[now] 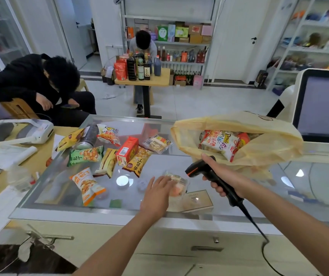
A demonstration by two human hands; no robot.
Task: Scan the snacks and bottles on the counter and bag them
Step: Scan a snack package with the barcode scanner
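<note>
left hand (157,194) on clear snack pack (177,186), right hand (222,181) round scanner (200,169)

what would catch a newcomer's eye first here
The right hand grips a black barcode scanner above the glass counter, beside the left hand touching a clear snack tub. Bright snack packets lie scattered left of them; a yellow bag at right holds more.

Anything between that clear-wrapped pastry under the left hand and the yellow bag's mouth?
Yes. The scanner, gripped in the right hand, hangs right between the clear-wrapped pastry under the left hand and the yellow bag. No other item lies on the counter glass there.
</note>
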